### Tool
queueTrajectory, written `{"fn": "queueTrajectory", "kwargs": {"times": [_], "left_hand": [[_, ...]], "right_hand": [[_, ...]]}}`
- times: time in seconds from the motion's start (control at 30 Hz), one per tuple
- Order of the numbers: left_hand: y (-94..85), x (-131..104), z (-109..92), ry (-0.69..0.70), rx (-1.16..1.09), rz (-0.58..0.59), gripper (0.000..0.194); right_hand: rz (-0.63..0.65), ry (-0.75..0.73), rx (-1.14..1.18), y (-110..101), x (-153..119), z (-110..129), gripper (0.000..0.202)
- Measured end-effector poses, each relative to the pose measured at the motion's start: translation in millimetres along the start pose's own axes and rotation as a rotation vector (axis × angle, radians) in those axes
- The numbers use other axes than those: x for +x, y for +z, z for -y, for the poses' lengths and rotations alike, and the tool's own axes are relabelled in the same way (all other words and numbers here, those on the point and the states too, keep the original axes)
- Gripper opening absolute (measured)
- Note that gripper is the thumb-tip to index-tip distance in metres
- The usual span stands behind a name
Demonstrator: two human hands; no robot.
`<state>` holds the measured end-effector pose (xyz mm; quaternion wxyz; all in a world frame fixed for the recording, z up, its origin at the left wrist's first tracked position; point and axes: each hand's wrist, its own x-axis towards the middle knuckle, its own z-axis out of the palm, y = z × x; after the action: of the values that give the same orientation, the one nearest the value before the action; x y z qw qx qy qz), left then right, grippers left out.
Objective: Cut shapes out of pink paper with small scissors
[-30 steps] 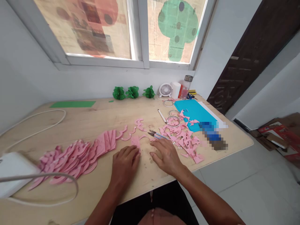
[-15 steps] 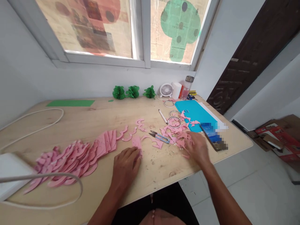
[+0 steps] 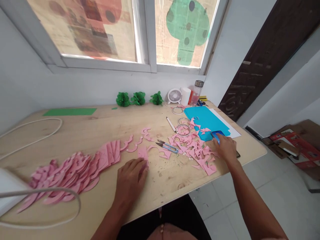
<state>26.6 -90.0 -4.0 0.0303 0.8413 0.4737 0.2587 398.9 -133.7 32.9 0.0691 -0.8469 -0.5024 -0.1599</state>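
Observation:
My left hand rests on the table beside a small pink paper piece, its fingers curled together at the paper's edge; what they hold is hidden. My right hand lies over a phone at the right, fingers reaching across its screen. Pink paper scraps are heaped just left of my right hand. Blue-handled thread snips lie between my hands. Left of my left hand are a fanned stack of pink paper and a pile of scalloped pink cutouts.
Blue sheets lie at the right, near a white pen and metal rings. Green paper shapes, a small fan and a bottle stand along the wall. A white cable loops at the left.
My right hand has moved right, from the pink scraps onto the phone. My left hand remains beside the pink piece. The view has shifted slightly.

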Motion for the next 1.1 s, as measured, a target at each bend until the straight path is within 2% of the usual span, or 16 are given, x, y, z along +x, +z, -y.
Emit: {"fn": "queueTrajectory", "kwargs": {"times": [0.1, 0.2, 0.3, 0.37, 0.47, 0.57, 0.73, 1.1], "left_hand": [[0.1, 0, 0, -0.007, -0.007, -0.003, 0.028], [0.1, 0, -1, -0.011, -0.014, -0.009, 0.027], [-0.2, 0, -1, -0.005, -0.021, -0.016, 0.027], [-0.5, 0, -1, 0.000, -0.021, -0.019, 0.027], [-0.7, 0, -1, 0.012, -0.009, -0.024, 0.027], [-0.3, 0, 0, 0.022, 0.003, -0.022, 0.027], [1.3, -1, 0, 0.012, -0.012, -0.032, 0.028], [-0.3, -1, -4, -0.025, 0.072, -0.002, 0.028]], "right_hand": [[-0.056, -0.174, 0.212, -13, 13, 47, 0.035], [-0.085, -0.371, 0.464, -30, -3, 102, 0.030], [0.008, -0.585, 0.647, -45, -30, 154, 0.027], [0.093, -0.715, 0.686, -48, -44, 182, 0.029], [0.154, -0.784, 0.664, -41, -55, 211, 0.027], [0.127, -0.756, 0.656, -24, -57, 226, 0.024], [0.057, -0.741, 0.638, -4, -55, 225, 0.020], [0.089, -0.695, 0.530, 5, -57, 226, 0.017]]}}
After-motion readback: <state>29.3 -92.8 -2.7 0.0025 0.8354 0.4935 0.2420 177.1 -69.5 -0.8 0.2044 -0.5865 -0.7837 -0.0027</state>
